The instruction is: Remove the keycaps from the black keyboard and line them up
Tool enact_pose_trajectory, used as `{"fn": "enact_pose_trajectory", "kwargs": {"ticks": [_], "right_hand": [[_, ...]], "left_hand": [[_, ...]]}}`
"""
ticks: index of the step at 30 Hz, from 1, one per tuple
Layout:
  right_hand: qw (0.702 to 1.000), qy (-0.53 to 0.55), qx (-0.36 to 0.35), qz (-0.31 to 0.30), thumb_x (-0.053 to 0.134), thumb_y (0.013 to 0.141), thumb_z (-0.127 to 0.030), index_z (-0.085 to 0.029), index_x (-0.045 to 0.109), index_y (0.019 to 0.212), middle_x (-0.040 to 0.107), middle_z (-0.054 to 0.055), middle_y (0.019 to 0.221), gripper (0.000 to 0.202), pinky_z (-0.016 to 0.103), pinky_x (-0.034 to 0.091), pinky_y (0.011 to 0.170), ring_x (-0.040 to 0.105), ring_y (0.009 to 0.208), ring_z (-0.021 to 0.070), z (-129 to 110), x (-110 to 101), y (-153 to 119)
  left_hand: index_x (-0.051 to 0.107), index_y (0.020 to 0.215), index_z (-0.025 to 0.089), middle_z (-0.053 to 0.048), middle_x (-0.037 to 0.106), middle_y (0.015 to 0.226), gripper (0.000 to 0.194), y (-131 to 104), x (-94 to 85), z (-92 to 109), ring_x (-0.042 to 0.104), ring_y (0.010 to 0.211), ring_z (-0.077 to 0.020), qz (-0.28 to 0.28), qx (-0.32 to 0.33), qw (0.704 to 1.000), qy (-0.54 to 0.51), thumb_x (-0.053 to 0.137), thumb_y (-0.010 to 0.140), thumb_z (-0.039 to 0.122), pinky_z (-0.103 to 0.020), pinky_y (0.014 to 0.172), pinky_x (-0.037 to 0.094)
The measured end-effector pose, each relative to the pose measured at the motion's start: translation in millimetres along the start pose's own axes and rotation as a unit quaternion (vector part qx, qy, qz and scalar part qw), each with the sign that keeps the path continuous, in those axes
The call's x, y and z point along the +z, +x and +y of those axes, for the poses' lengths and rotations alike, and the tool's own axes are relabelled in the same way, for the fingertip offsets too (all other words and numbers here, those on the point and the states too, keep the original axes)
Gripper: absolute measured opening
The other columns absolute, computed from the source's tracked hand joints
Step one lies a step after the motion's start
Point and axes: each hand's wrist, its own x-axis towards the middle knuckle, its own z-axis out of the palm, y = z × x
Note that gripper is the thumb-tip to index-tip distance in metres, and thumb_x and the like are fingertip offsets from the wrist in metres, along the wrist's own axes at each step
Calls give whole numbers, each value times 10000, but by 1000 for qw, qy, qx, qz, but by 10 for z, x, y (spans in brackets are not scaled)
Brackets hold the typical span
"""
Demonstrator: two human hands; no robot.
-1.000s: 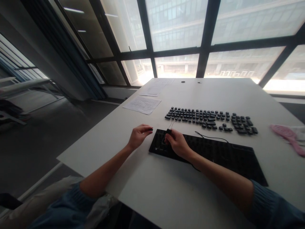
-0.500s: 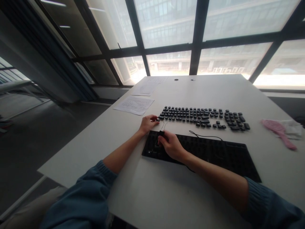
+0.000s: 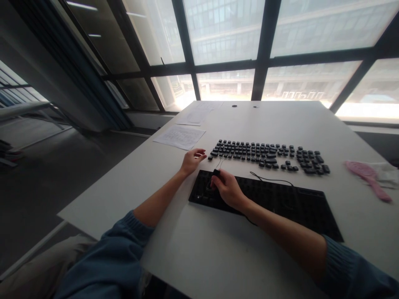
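Observation:
A black keyboard base (image 3: 274, 203) lies on the white table, its left end under my right hand (image 3: 229, 189). That hand is closed round a small dark tool (image 3: 216, 172) with two thin wires sticking up from it. Beyond the base, black keycaps (image 3: 249, 150) stand in rows like a keyboard layout. My left hand (image 3: 191, 161) rests on the table at the left end of the rows, fingers slightly curled and apart, with nothing visible in them. One keycap (image 3: 210, 158) sits just right of its fingertips.
Printed sheets (image 3: 181, 137) lie at the left edge of the white table (image 3: 193, 249). On the right are a pink brush-like object (image 3: 368, 176) and a clear plastic bag (image 3: 386, 174). A thin black cable (image 3: 271, 179) loops behind the keyboard base. Large windows stand beyond.
My left fingers have come away from the keycap at the left end of the rows and opened a little. My right hand still holds the tool over the base. The view has shifted slightly.

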Motion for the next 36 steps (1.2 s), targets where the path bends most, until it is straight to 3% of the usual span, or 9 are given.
{"fn": "enact_pose_trajectory", "kwargs": {"ticks": [2,6,9,11,28,36], "right_hand": [[1000,2,1,6,517,935,-294,-189,555,764,630,7,677,204,267,454,612,597,619,156,12,5,4],[1000,5,2,11,520,938,-310,-190,560,769,640,12,679,211,265,456,602,601,612,156,33,15,12],[1000,3,2,11,523,937,-320,-188,563,766,644,12,675,220,265,458,602,600,605,153,39,19,14],[1000,-1,1,15,526,934,-329,-187,564,757,639,11,662,230,264,456,597,596,596,152,36,19,13],[1000,-14,-2,4,521,936,-312,-189,562,753,625,5,648,224,265,442,591,591,596,154,48,9,7],[1000,-12,-2,-2,519,934,-292,-185,563,753,621,1,648,215,258,435,592,593,604,151,39,14,3]], "left_hand": [[709,1010,152,-92,724,980,285,-216,-157,142,674,831,-183,0,42,999,3,679,841,379,-295,725,558],[734,962,203,-68,697,956,191,-874,-419,365,650,843,-169,-32,137,989,57,647,891,358,-291,759,545],[740,1027,227,-79,685,977,233,-1297,-482,378,652,863,-184,-81,174,979,76,715,840,365,-311,778,555],[733,1080,237,-86,676,994,299,-1445,-472,340,653,898,-201,-109,189,972,85,745,812,370,-325,796,559],[667,1008,200,-89,627,1029,132,-1472,-351,283,606,982,-212,-153,182,966,100,590,927,271,-346,882,515],[683,972,191,-62,634,955,144,-1397,-427,296,602,831,-161,-78,128,988,44,647,895,306,-277,732,518]]}}
